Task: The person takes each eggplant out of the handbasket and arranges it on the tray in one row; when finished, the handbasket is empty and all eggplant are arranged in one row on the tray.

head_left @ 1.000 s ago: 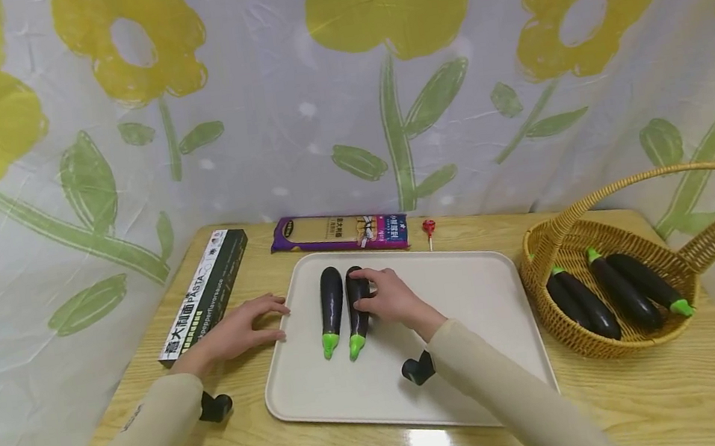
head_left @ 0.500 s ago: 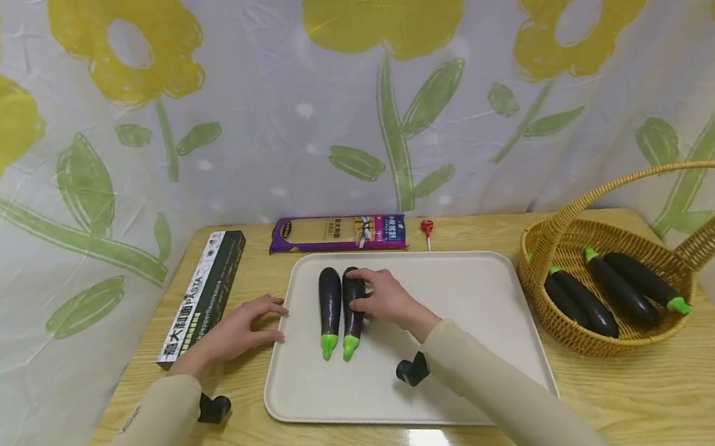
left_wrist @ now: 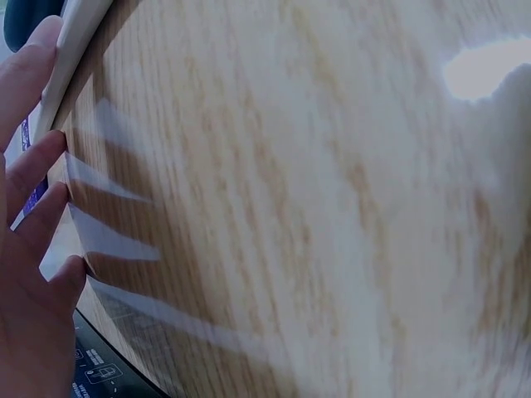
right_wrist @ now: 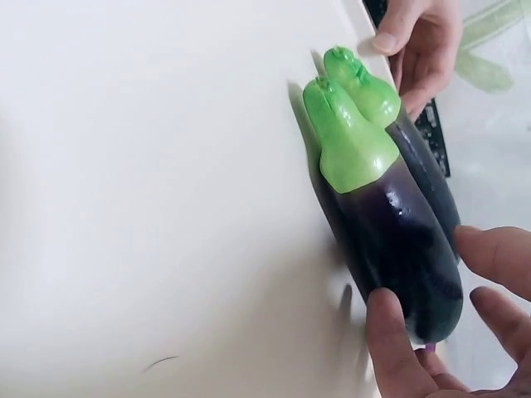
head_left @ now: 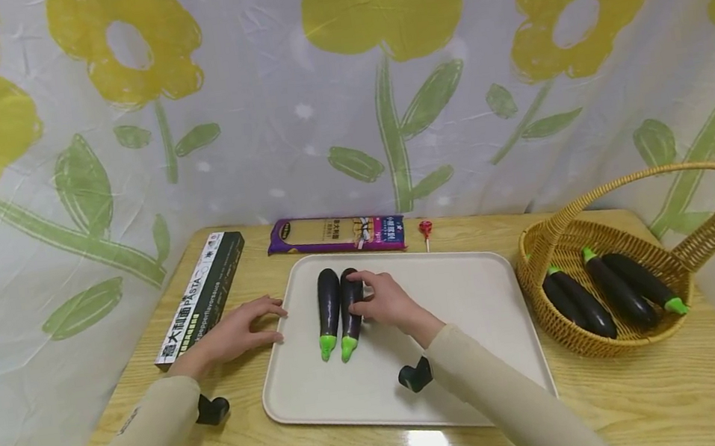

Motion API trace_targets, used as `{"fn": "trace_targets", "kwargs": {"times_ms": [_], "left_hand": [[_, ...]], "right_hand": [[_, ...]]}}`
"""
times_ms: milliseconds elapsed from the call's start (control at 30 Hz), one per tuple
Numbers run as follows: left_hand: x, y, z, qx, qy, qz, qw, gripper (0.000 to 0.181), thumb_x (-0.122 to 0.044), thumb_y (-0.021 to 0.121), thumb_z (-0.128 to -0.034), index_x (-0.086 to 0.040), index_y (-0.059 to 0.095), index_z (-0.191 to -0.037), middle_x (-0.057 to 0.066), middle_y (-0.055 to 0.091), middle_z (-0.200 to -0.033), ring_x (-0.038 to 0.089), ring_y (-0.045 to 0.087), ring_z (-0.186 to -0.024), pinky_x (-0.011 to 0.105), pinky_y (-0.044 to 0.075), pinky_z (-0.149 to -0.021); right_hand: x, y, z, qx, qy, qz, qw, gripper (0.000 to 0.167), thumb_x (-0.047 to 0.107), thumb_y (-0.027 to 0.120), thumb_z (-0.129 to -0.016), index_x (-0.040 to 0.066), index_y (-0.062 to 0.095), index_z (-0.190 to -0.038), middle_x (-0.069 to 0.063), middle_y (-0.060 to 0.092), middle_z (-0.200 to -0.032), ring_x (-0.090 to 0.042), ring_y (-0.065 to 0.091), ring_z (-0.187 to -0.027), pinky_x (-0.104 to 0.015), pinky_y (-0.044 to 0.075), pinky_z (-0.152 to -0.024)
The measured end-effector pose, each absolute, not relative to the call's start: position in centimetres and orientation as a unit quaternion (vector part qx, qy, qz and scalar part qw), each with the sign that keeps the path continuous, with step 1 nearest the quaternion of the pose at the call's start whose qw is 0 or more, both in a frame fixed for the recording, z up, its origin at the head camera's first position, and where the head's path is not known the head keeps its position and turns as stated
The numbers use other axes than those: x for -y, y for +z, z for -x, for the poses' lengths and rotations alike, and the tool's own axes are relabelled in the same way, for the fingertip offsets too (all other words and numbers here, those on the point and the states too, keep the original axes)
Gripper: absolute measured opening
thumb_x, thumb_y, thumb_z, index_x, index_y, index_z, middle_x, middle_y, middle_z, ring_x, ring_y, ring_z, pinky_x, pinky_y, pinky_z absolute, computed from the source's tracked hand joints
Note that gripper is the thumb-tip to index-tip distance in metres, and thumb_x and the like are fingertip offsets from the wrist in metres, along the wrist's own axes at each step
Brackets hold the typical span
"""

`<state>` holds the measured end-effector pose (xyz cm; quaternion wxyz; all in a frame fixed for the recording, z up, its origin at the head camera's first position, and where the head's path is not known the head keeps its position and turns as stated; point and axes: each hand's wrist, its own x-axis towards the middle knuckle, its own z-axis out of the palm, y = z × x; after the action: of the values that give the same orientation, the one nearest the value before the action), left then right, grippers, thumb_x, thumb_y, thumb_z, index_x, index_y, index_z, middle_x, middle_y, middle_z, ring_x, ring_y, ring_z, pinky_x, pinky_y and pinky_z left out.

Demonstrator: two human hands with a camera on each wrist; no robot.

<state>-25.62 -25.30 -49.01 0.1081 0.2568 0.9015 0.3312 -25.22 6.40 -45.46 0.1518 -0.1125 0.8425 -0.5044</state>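
Observation:
Two dark purple eggplants with bright green stem ends lie side by side on the left part of a cream tray (head_left: 464,360). My right hand (head_left: 389,300) pinches the right eggplant (right_wrist: 398,240), thumb on one side and fingertips on the other. Close against it lies the left eggplant (head_left: 328,306), its green end also toward me. My left hand (head_left: 236,333) rests at the tray's left rim with fingers spread and loosely bent. In the left wrist view the left hand's fingertips (left_wrist: 54,195) are near the tray edge, over the wooden table.
A wicker basket (head_left: 549,318) with a tall handle stands at the right, holding several eggplants. Left of the tray lies a black and white pasta box (head_left: 204,292). Behind the tray are a purple pasta packet (head_left: 335,235) and a red lollipop (head_left: 425,227).
The right eggplant has shifted slightly left in my right hand, its green end now closer to the other eggplant. My left hand has stayed at the tray's rim.

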Motion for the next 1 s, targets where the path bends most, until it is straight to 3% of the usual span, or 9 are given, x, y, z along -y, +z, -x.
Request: {"fn": "trace_targets", "kwargs": {"times_ms": [200,300,700,900,1000], "left_hand": [[25.4,-49.1,25.7,-0.902,0.329,-0.257,0.106,0.043,-0.036,0.074,-0.087,-0.017,0.064,-0.124,0.017,0.047,-0.146,0.043,0.027,-0.142,0.061,0.019,-0.114],[25.3,-49.1,25.7,-0.902,0.33,-0.257,0.108,0.042,-0.035,0.074,-0.0872,-0.017,0.064,-0.124,0.018,0.046,-0.146,0.043,0.027,-0.142,0.061,0.018,-0.114],[25.1,-48.9,25.6,-0.9,0.335,-0.258,0.11,0.042,-0.034,0.074,-0.0873,-0.016,0.064,-0.124,0.018,0.045,-0.146,0.044,0.027,-0.142,0.061,0.019,-0.115],[25.4,-49.0,25.6,-0.898,0.337,-0.261,0.108,0.043,-0.036,0.073,-0.088,-0.015,0.063,-0.125,0.019,0.045,-0.147,0.045,0.026,-0.142,0.061,0.019,-0.114],[25.5,-49.1,25.7,-0.898,0.337,-0.264,0.107,0.042,-0.036,0.072,-0.0883,-0.016,0.063,-0.124,0.018,0.045,-0.147,0.045,0.026,-0.141,0.061,0.019,-0.114]], "right_hand": [[-7.7,-45.4,23.9,-0.842,-0.501,0.126,0.154,0.058,0.013,0.072,-0.088,0.012,0.049,-0.142,-0.024,0.041,-0.142,-0.036,0.06,-0.114,-0.04,0.056,-0.087],[-8.6,-45.3,22.8,-0.842,-0.5,0.13,0.157,0.058,0.018,0.072,-0.089,0.014,0.049,-0.142,-0.022,0.04,-0.142,-0.037,0.057,-0.119,-0.044,0.052,-0.096],[-13.5,-44.0,16.7,-0.828,-0.507,0.185,0.152,0.058,0.024,0.071,-0.091,0.011,0.048,-0.142,-0.012,0.045,-0.142,-0.032,0.058,-0.118,-0.038,0.053,-0.093],[-16.2,-43.3,14.7,-0.819,-0.522,0.196,0.139,0.057,0.021,0.07,-0.092,0.009,0.046,-0.143,-0.014,0.045,-0.141,-0.037,0.055,-0.12,-0.045,0.051,-0.097],[-17.5,-42.9,13.8,-0.823,-0.519,0.189,0.13,0.055,0.021,0.07,-0.092,0.014,0.047,-0.142,-0.015,0.045,-0.141,-0.036,0.054,-0.121,-0.044,0.051,-0.098]]}}
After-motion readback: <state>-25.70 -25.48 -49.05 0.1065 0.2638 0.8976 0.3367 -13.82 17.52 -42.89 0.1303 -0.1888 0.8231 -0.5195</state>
